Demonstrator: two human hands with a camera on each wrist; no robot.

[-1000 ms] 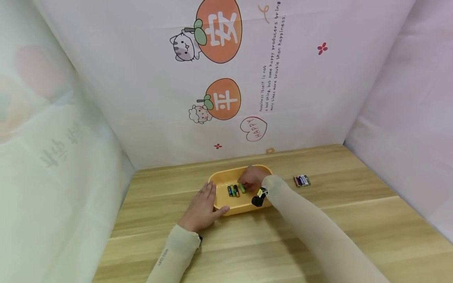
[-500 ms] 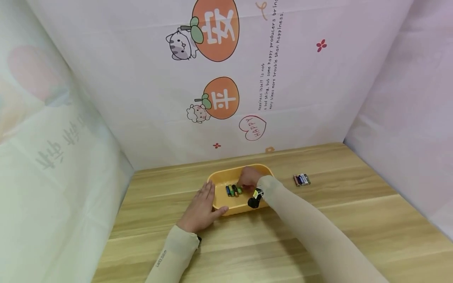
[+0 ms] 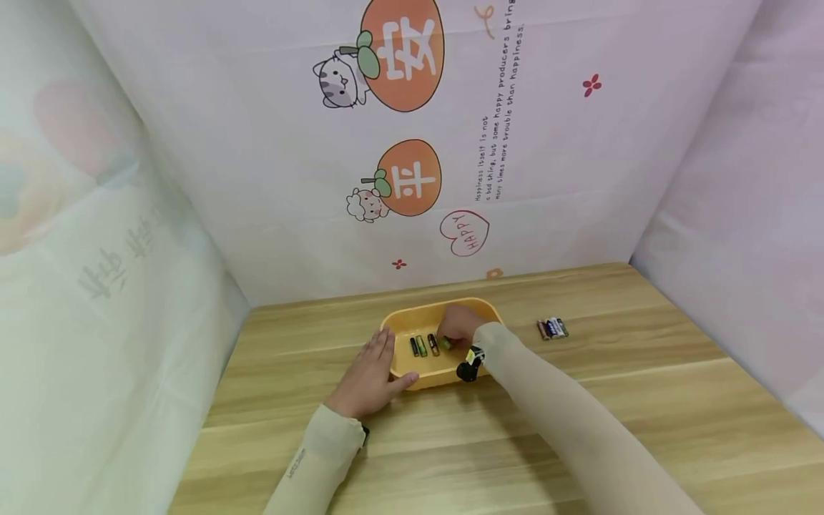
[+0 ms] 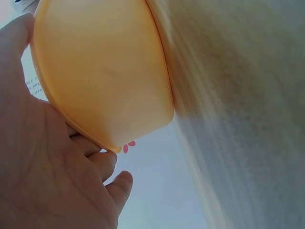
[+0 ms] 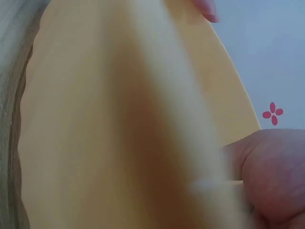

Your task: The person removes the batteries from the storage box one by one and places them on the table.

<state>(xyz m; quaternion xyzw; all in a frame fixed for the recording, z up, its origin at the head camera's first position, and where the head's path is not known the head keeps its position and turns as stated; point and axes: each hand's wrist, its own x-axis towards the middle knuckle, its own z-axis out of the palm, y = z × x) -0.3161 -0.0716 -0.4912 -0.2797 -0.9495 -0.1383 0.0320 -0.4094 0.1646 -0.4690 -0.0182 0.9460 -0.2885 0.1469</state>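
In the head view, a yellow plastic basket (image 3: 412,315) stands on the wooden table. My left hand (image 3: 365,378) rests against its left end, fingers straight along the rim and thumb spread at the near corner; the left wrist view shows the palm beside the basket's outer wall (image 4: 105,71). Inside lie a dark battery (image 3: 414,347), a green battery (image 3: 421,346) and a black-and-gold battery (image 3: 433,345), side by side. My right hand (image 3: 460,325) reaches into the basket and pinches another green battery (image 3: 447,343); its fingertips are mostly hidden.
Several batteries (image 3: 552,328) lie in a row on the table (image 3: 611,315), right of the basket. A printed white cloth (image 3: 290,236) hangs behind the table, with more cloth at both sides. The basket's blurred near wall fills much of the right wrist view.
My right hand first moves the green battery left against the row, then back right, apart from it. The black-and-gold battery now lies slightly apart from the other two. My left hand stays put.
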